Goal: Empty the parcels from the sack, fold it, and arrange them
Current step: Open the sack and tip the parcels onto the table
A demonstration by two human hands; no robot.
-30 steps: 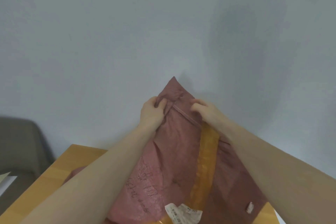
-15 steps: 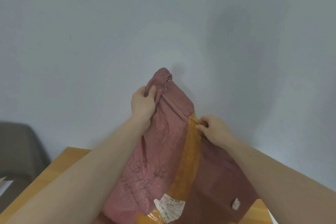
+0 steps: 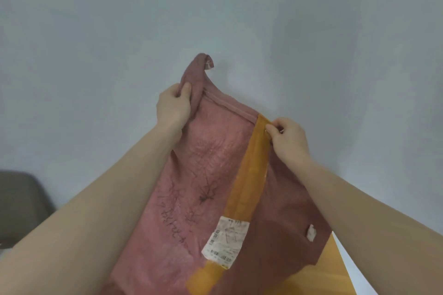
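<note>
Reddish woven sack (image 3: 215,187) is hanging upended above the table (image 3: 333,268), left hand (image 3: 173,105) gripping one corner, right hand (image 3: 286,137) pinching the seam (parcels unseen); lifting evenly should help.

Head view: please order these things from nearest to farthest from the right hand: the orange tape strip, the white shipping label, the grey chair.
1. Orange tape strip: pinched at its top end by the right hand.
2. White shipping label: lower on the red sack, below the hand.
3. Grey chair: far left edge.
</note>
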